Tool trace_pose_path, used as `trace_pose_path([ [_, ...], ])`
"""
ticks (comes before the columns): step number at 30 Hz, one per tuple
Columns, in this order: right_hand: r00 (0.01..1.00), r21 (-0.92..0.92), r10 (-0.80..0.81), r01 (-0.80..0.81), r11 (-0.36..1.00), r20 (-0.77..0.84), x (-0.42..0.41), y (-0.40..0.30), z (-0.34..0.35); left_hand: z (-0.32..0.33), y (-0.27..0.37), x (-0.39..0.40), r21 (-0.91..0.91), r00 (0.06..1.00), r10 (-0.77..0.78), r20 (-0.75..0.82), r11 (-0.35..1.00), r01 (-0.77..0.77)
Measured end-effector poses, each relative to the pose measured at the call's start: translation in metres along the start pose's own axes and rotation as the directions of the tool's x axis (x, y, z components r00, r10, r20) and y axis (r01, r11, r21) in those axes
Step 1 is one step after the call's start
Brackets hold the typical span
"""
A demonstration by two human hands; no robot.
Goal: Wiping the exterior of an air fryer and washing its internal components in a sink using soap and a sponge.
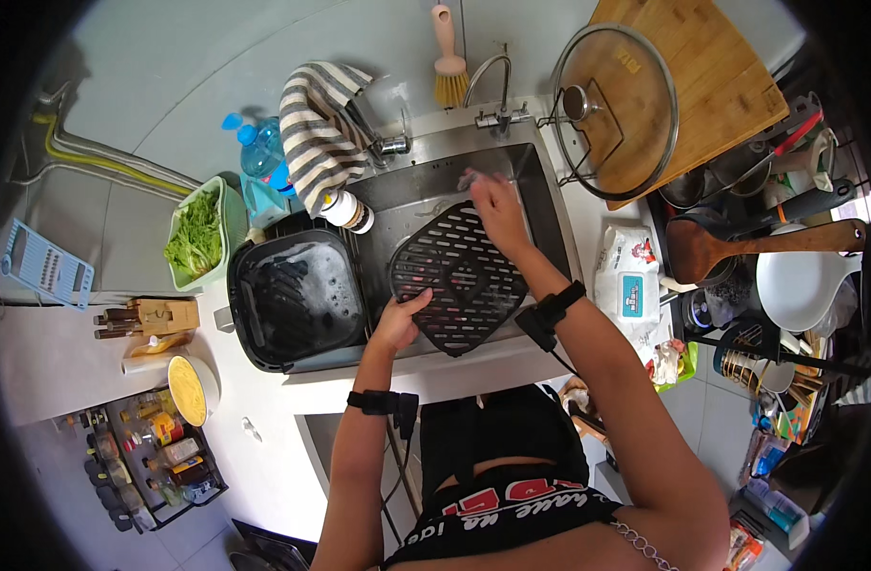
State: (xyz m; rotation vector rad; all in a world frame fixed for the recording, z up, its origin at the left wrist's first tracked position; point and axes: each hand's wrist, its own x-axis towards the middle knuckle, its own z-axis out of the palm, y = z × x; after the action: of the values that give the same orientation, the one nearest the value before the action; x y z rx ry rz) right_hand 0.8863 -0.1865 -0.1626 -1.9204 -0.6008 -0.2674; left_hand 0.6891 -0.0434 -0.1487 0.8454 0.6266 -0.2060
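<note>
My left hand (399,321) grips the lower left edge of a black slotted air fryer tray (458,278), with the thumb on top and the fingers underneath. The tray is tilted over the stainless steel sink basin (407,200). Above the tray's upper right edge is my right hand (498,207), its fingers bent around a small greyish scrubber (469,178), blurred. To the left of the basin a black air fryer basket (300,296), wet with suds inside, rests at the sink's edge. A white bottle (349,213) stands between basket and faucet.
A striped cloth (321,128) hangs over the main faucet (392,145); a thin second tap (503,118) is behind the basin. At the right are a glass lid (617,110), a wooden cutting board (721,86) and a wipes pack (628,285). Lettuce fills a green container (225,235) at left.
</note>
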Motion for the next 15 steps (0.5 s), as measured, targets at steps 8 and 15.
trace_pose_path([
  [8, 0.96, -0.447, 0.089, 0.041, 0.893, 0.264, -0.047, -0.021, 0.032, 0.0, -0.02, 0.006, -0.063, 0.992, 0.098, 0.074, 0.994, -0.093],
  [15, 0.746, -0.001, -0.287, 0.36, 0.933, 0.601, -0.071, -0.09, 0.045, -0.016, -0.022, 0.006, -0.035, 0.985, 0.168, 0.037, 0.985, -0.167],
])
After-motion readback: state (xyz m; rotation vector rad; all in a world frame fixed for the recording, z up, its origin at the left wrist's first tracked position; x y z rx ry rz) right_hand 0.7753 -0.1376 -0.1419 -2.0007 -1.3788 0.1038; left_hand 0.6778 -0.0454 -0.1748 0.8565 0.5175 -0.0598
